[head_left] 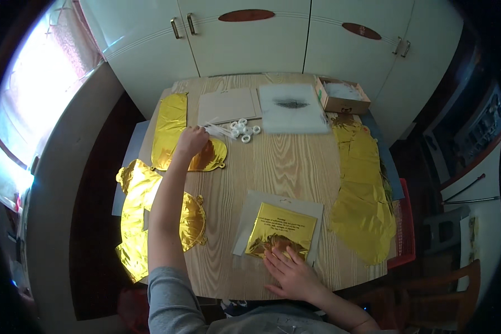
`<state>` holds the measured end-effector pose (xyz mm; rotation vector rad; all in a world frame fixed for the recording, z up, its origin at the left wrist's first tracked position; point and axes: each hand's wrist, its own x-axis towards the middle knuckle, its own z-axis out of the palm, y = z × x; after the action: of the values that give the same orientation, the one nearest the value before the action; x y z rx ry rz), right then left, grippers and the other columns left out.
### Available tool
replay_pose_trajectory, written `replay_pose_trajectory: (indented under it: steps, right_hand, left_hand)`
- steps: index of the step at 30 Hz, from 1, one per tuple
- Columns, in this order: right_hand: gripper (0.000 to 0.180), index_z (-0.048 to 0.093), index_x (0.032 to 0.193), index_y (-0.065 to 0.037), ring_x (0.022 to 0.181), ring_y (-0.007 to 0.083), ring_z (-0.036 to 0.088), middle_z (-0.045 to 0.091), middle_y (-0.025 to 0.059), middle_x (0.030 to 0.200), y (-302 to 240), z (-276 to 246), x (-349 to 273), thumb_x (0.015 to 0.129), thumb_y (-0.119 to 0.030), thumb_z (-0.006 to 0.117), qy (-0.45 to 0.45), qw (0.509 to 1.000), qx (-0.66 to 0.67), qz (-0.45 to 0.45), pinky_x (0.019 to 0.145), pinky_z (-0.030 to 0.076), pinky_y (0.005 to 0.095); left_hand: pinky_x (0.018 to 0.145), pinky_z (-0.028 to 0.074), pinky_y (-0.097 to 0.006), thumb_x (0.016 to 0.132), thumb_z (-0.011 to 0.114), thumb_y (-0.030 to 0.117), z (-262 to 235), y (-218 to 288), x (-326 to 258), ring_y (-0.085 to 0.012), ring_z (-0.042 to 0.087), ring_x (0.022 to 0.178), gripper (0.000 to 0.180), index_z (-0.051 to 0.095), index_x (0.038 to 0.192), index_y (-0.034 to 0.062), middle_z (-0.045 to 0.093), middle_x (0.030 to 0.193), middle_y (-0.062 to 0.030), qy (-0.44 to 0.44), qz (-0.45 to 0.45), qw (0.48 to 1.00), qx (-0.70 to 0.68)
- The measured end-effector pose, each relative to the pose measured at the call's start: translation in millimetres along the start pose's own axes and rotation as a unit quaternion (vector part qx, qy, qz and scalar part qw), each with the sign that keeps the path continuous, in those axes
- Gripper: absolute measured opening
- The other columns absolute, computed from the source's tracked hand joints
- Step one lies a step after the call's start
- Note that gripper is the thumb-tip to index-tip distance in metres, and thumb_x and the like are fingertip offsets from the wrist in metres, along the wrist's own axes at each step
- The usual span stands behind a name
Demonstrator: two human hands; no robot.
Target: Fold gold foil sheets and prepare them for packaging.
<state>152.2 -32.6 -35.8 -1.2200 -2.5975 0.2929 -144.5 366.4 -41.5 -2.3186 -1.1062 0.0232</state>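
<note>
Reaching far over the table, my left hand (192,141) has its fingers pinched at the near ends of some thin white straws (220,130). Beneath its wrist lies a flat gold foil balloon (170,119). My right hand (296,279) rests with fingers spread on the lower edge of a folded gold foil sheet (284,224). This folded foil is in or on a clear bag (317,214) with a hanging hole at its top. Right beside the straws sit several small white ribbon rolls (245,131).
More gold foil (136,200) overhangs the table's left edge, and a long gold foil stack (362,195) lies at right. Grey card sheets (228,104), a stack of clear bags (292,111) and a small box (345,104) line the back. A red crate (406,222) stands beside the table.
</note>
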Motion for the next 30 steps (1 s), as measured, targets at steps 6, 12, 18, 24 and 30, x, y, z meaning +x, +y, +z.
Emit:
replay_pose_trajectory:
  steps: [6,12,18,24,30]
  right_hand:
    - [0.061,0.054,0.126,-0.001,0.132,0.0258,0.04,0.048,0.0127,0.138,0.0,0.2,-0.9,0.086,-0.046,0.058,0.009,1.0,0.0,0.004,0.111,0.026,0.0485]
    - [0.059,0.054,0.126,0.0,0.132,0.0261,0.04,0.048,0.0125,0.138,-1.9,0.3,-2.7,0.086,-0.045,0.058,0.015,1.0,0.005,0.002,0.11,0.026,0.0484]
    - [0.058,0.054,0.125,0.001,0.131,0.0262,0.041,0.048,0.0123,0.137,-0.9,2.5,-5.0,0.087,-0.043,0.057,0.021,1.0,0.004,0.0,0.109,0.028,0.0487]
    - [0.058,0.054,0.125,0.001,0.131,0.0263,0.041,0.049,0.0121,0.137,-3.1,-1.2,-5.6,0.087,-0.043,0.057,0.017,1.0,-0.006,-0.012,0.11,0.028,0.0468]
    - [0.058,0.055,0.126,-0.002,0.131,0.025,0.042,0.049,0.0114,0.137,-4.6,3.3,-19.0,0.083,-0.042,0.062,0.018,1.0,0.005,0.015,0.11,0.027,0.0474]
  left_hand:
    - [0.07,0.053,-0.034,0.077,0.061,0.016,-9.9,2.6,-10.0,-0.0196,0.063,0.091,0.008,0.067,0.079,0.0116,0.064,0.087,-0.0036,0.002,-0.023,0.999,-0.028]
    - [0.068,0.054,-0.033,0.079,0.058,0.015,-9.2,-1.3,-16.6,-0.0198,0.063,0.089,0.008,0.065,0.076,0.0116,0.065,0.084,-0.003,0.002,-0.001,0.999,-0.048]
    - [0.069,0.055,-0.035,0.08,0.057,0.016,-2.1,7.1,3.0,-0.021,0.064,0.088,0.009,0.065,0.079,0.0128,0.065,0.087,-0.0033,0.016,-0.011,0.999,-0.043]
    - [0.07,0.054,-0.037,0.081,0.056,0.015,-7.8,8.3,-2.4,-0.0222,0.063,0.092,0.009,0.064,0.081,0.0102,0.064,0.09,-0.0048,0.019,-0.046,0.997,-0.053]
    - [0.064,0.053,-0.036,0.08,0.06,0.007,-95.3,46.1,-41.5,-0.0232,0.066,0.074,0.003,0.059,0.082,0.0049,0.065,0.077,-0.0056,0.1,-0.163,0.921,-0.341]
